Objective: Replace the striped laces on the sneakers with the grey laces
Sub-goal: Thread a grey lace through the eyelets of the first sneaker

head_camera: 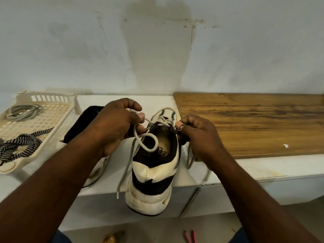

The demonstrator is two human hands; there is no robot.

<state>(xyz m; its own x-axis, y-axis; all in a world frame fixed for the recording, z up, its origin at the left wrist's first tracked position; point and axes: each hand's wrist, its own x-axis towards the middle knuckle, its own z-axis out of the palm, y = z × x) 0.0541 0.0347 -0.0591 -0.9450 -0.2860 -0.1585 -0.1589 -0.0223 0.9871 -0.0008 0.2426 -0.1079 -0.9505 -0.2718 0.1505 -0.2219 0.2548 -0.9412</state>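
Note:
A white-and-black sneaker (154, 172) stands heel toward me at the counter's front edge, laced with a pale grey lace (149, 142). My left hand (114, 123) pinches one strand of that lace, which loops over the shoe's opening. My right hand (196, 130) pinches the other strand beside the top eyelet; its loose end hangs off the counter. A second sneaker (91, 172) lies behind my left arm, mostly hidden. A cream basket (57, 120) at left holds a coiled grey lace (24, 112) and a black-and-white striped lace (19, 144).
A white counter (263, 169) runs along a stained white wall. A wooden board (254, 123) covers its right part, with a small white scrap on it. A yellow object (112, 237) and pink-handled tool (190, 236) lie on the floor below.

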